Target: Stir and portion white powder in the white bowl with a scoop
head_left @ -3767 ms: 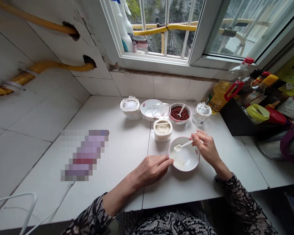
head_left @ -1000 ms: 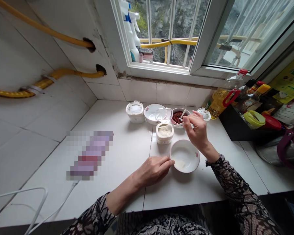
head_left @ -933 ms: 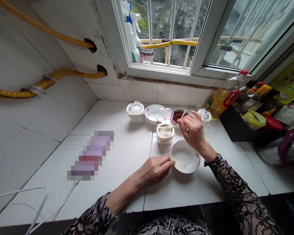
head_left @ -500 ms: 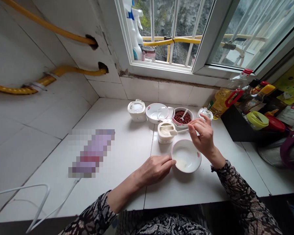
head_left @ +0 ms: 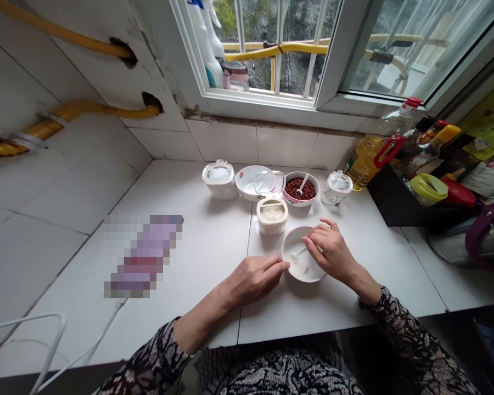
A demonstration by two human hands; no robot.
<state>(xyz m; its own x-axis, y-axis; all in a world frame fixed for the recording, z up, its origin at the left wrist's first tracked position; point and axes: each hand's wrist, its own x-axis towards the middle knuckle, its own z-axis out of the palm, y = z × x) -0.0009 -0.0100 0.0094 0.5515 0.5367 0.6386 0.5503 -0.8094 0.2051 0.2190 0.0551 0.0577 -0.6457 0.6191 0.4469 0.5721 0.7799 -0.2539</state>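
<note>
Spoon [head_left: 300, 252] has moved from cream tub [head_left: 272, 229] into white bowl [head_left: 312, 274].
Behind the white bowl stand the tub and red-grain bowl [head_left: 308, 203]; right fingers [head_left: 314, 251] close around the spoon, left fingers [head_left: 276, 270] pinch the white bowl's rim.

Front bowl [head_left: 293, 237]: smooth, glossy, ceramic-looking. Spoon [head_left: 301, 251]: smooth, plastic-looking. Cream tub [head_left: 272, 228]: smooth, plastic-looking walls, soft sheen; powder [head_left: 272, 213] inside fine, matt. Surface [head_left: 206, 236]: smooth, glazed-looking tile, soft shine. Sleeve [head_left: 420, 337]: matt, thin-looking cloth. Oil bottle [head_left: 361, 159]: clear, shiny plastic; red handle [head_left: 389, 152] glossy plastic. Pot [head_left: 448, 245]: metal, dull shine. Window frame [head_left: 267, 108]: smooth; strip [head_left: 247, 122] beneath it rough, crumbly.
</note>
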